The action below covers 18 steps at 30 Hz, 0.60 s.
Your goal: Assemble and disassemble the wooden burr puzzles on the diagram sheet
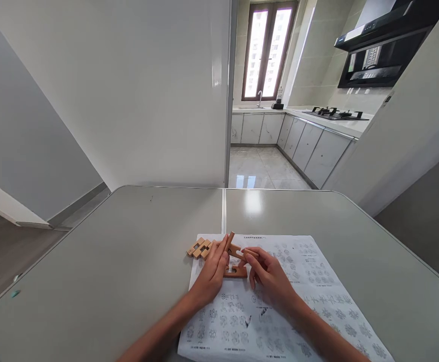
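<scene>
My left hand (214, 266) is closed around a slim wooden puzzle piece (230, 240), which tilts up past the fingertips. Between thumb and fingers, my right hand (266, 269) pinches a notched wooden puzzle piece (238, 251) that reaches across toward the left hand. Whether the two pieces touch is hard to make out. Below them a darker wooden piece (235, 272) with a notch lies on the printed sheet (249, 301). Several notched wooden pieces (200, 247) lie side by side just left of the left hand, which partly covers them.
The sheet carries rows of line drawings and rests on a grey table (147, 241) with a seam (224, 211) down its middle. A small green bit (15, 293) is near the table's left edge. Beyond the table are a white panel (147, 100) and a kitchen with cabinets (323, 156).
</scene>
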Tool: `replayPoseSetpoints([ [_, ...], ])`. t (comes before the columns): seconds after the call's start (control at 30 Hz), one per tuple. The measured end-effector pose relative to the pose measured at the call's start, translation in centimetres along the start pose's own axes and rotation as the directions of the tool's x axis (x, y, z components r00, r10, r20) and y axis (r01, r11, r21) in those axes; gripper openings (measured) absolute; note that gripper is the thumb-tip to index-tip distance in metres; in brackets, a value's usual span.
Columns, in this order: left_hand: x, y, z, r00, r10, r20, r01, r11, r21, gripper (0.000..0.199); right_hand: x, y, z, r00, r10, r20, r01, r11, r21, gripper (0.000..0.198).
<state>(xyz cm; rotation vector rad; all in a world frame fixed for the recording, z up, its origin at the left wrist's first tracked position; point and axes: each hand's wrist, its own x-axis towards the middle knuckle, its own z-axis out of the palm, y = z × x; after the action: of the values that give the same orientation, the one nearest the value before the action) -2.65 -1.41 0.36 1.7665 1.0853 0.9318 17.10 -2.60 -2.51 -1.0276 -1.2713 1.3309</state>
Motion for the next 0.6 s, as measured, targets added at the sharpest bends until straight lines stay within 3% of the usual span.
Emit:
replayPoseSetpoints([
  [0.23,-0.3,0.1,0.2,1.000,0.001,0.023,0.000,1.000,-0.009,0.055,-0.2,0.2,0.5,1.000,0.011,-0.023,-0.010,0.999,0.040,0.045],
  [0.4,-0.1,0.1,0.3,0.995,-0.095,0.027,0.098,0.980,-0.171,0.057,-0.5,-0.1,1.1,1.000,-0.022,-0.003,0.022,1.000,-0.007,0.043],
  [0.6,0.5,0.7,-0.2,0.989,-0.131,0.073,0.149,0.902,-0.405,0.051,-0.5,-0.3,1.0,0.999,0.006,0.048,-0.007,0.999,0.034,0.042],
])
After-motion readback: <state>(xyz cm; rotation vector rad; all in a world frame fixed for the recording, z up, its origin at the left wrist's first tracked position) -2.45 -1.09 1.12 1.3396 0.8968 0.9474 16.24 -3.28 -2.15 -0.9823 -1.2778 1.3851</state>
